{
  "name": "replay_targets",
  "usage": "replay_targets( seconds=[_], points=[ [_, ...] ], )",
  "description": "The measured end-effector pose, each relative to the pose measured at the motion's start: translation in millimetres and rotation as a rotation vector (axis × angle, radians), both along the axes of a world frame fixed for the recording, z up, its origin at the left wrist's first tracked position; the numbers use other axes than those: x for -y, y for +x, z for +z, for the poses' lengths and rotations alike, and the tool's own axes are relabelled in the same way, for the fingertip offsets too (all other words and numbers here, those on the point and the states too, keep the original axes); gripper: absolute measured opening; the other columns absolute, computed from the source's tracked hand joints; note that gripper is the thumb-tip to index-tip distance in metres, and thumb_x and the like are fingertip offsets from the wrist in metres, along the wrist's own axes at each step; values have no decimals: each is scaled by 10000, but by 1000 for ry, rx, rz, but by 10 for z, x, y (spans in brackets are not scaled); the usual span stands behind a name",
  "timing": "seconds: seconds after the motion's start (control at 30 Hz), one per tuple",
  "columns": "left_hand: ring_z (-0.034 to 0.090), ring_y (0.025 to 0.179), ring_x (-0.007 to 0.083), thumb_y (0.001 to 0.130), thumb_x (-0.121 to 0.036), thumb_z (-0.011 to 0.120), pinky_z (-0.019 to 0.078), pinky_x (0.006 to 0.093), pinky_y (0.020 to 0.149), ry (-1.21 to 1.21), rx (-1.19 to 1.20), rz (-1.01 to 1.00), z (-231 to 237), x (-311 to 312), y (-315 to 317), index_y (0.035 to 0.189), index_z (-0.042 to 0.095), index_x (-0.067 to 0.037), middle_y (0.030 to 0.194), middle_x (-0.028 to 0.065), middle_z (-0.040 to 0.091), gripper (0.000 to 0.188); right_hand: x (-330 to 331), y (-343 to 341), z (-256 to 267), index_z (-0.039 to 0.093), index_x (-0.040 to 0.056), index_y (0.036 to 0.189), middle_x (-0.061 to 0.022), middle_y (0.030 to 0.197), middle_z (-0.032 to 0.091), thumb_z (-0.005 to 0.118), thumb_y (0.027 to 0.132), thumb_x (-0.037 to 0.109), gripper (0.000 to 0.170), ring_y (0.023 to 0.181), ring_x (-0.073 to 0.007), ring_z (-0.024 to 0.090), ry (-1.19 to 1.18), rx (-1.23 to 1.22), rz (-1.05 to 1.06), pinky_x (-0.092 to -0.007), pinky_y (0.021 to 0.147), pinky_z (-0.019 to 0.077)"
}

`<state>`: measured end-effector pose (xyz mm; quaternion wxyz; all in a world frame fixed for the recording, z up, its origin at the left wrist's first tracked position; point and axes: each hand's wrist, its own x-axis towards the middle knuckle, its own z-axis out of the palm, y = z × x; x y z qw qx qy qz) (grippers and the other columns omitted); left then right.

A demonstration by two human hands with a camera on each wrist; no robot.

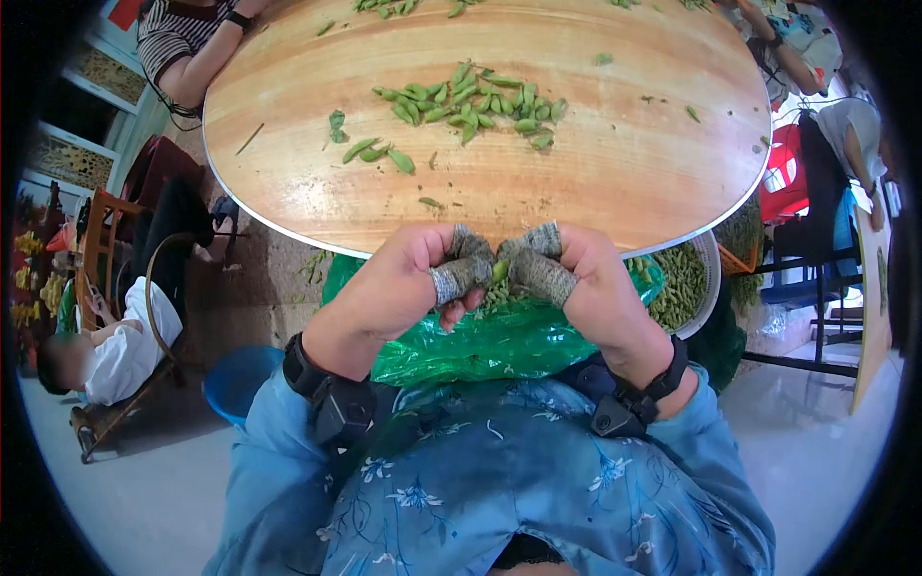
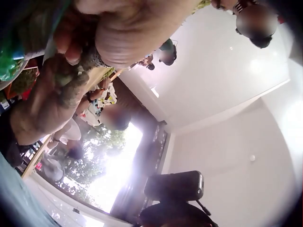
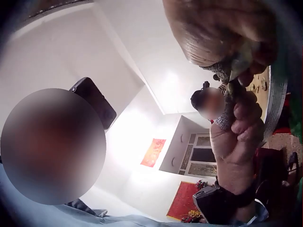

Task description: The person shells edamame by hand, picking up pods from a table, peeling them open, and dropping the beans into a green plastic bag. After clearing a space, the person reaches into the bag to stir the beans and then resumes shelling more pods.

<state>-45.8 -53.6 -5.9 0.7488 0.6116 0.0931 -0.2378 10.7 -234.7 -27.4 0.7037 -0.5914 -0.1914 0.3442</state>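
Observation:
In the head view my left hand (image 1: pixel 403 278) and right hand (image 1: pixel 600 283) meet just off the near table edge. Between their fingertips they pinch a green soybean pod (image 1: pixel 499 272). Grey knitted covers wrap the thumbs and some fingers of both hands. Below them a green plastic bag (image 1: pixel 461 346) spreads over my lap, with pods showing in its opening. A heap of soybean pods (image 1: pixel 471 101) lies on the wooden table (image 1: pixel 317 192), and a few loose pods (image 1: pixel 379 154) lie nearer. In the right wrist view the fingers mostly hide the pod.
A white basket (image 1: pixel 713 278) full of pods stands at the right below the table edge. On the floor at left is a blue basin (image 1: pixel 235 384). One person sits in a chair (image 1: pixel 163 326) at left; others sit around the table's far side. Bits of leaf litter the tabletop.

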Motion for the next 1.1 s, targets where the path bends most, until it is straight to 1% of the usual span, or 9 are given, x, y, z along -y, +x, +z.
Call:
replay_targets(
  seconds=[0.3, 0.43, 0.5, 0.6, 0.73, 0.8, 0.83, 0.97, 1.1],
  points=[
    [554, 617, 156, 739, -119, 618, 447, 281, 587, 985, 738, -90, -8, 204, -125, 909, 563, 0, 701, 113, 573, 214, 64, -21, 79, 555, -19, 886, -14, 793, 580, 527, 820, 77, 120, 736, -76, 524, 95, -64, -29, -212, 650, 433],
    [470, 483, 224, 768, -146, 581, 373, 294, 455, 672, 813, -20, -101, 172, -110, 794, 528, -14, 589, 109, 506, 145, 86, -36, 54, 553, -23, 923, -28, 829, 582, 523, 822, 67, 138, 766, -83, 529, 188, -4, -1, -219, 680, 436],
    [444, 442, 134, 812, -167, 543, 340, 250, 416, 103, 201, -23, -62, 165, -133, 794, 528, -24, 576, 35, 501, 146, 102, -48, 27, 551, -24, 926, -31, 838, 582, 526, 820, 64, 140, 768, -84, 530, 216, 26, 2, -221, 679, 437],
    [406, 439, 62, 846, -187, 505, 304, 201, 405, -487, 6, 10, -121, 195, -165, 798, 528, -30, 595, -23, 482, 166, 108, -55, 15, 548, -24, 932, -33, 849, 583, 530, 817, 60, 143, 770, -85, 532, 272, 52, 14, -222, 681, 438],
    [458, 438, 136, 789, -151, 576, 352, 253, 403, -82, 102, 3, -75, 218, -136, 814, 522, -20, 593, 29, 511, 144, 143, -44, -20, 543, -25, 936, -33, 856, 582, 535, 812, 50, 145, 777, -87, 535, 267, -88, 13, -224, 692, 437],
    [518, 487, 243, 711, -108, 634, 406, 314, 435, 912, 1037, 132, -55, 305, -109, 828, 513, -11, 610, 104, 527, 195, 139, -65, -16, 543, -26, 935, -33, 857, 582, 537, 809, 46, 145, 780, -86, 533, 266, -90, -6, -223, 694, 436],
    [542, 563, 321, 650, -66, 655, 435, 354, 482, 1038, 1131, 44, -94, 266, -129, 861, 510, -3, 646, 158, 534, 264, 133, -73, -15, 543, -27, 934, -33, 858, 581, 539, 807, 41, 145, 784, -84, 531, 265, -90, -25, -222, 696, 434],
    [566, 563, 220, 751, -130, 592, 435, 296, 514, 943, 1148, 112, -184, 284, -155, 833, 520, -13, 653, 94, 565, 160, 135, -94, 5, 541, -30, 932, -32, 855, 580, 541, 801, 29, 144, 790, -83, 529, 280, -32, -4, -221, 695, 433],
    [504, 538, 120, 820, -179, 529, 405, 249, 494, 473, 674, 158, -150, 299, -200, 816, 514, -15, 641, 33, 543, 164, 146, -104, -19, 540, -31, 924, -25, 841, 575, 543, 794, 14, 138, 779, -81, 525, 282, 23, 38, -223, 696, 433]
  ],
)
